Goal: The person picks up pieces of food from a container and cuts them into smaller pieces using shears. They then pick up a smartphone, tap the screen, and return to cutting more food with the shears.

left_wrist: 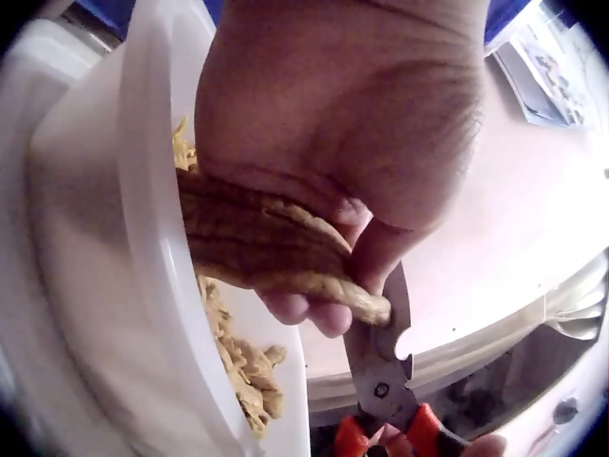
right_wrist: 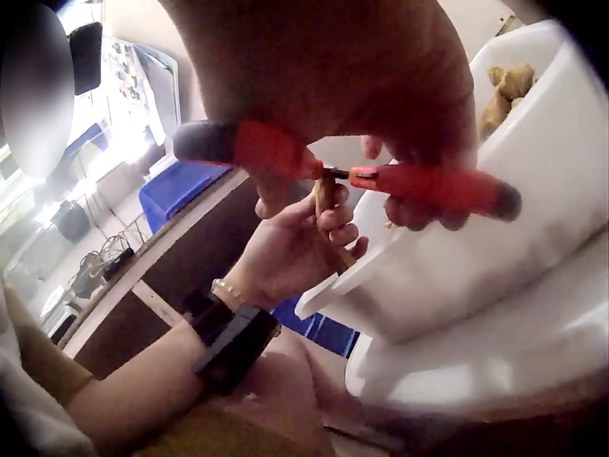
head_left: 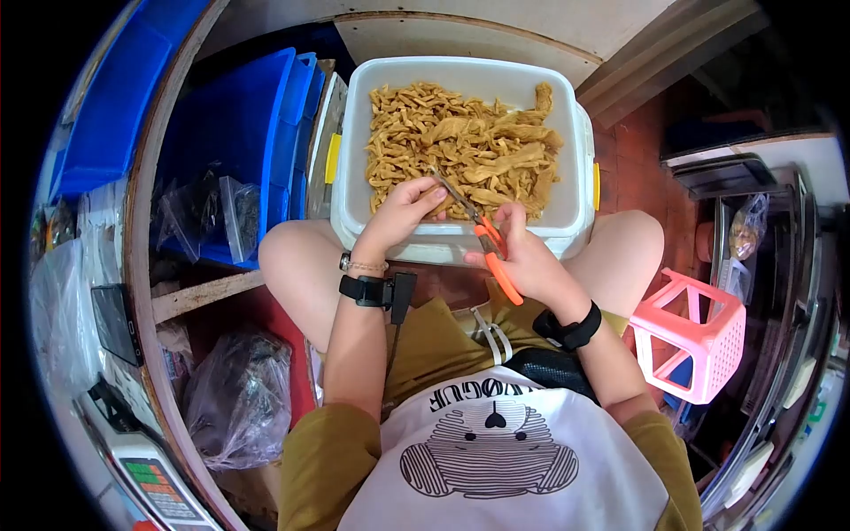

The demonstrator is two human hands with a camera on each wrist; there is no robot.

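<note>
Above the near edge of the white tub (head_left: 356, 115), the left hand (head_left: 400, 214) pinches a brown strip (left_wrist: 266, 233); the right hand (head_left: 534, 258) grips orange-handled scissors (head_left: 506, 280).

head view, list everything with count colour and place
Tub: 1, white, top centre
Strips: many, tan, in tub
Scissors: 1, orange-handled, over tub
Lower container: 1, white, under tub
Clips: 2, yellow, container sides
Bins: several, blue, upper left
Bags: several, clear, mostly left
Phone-like device: 1, black, left
Keypad device: 1, pale, lower left
Stool: 1, pink, right
Shorts: 1, brown, centre
Shirt: 1, white-and-brown, bottom centre
Straps: 2, black, wrists
Left hand: 1, bare, pinching a strip
Right hand: 1, bare, holding the scissors
</note>
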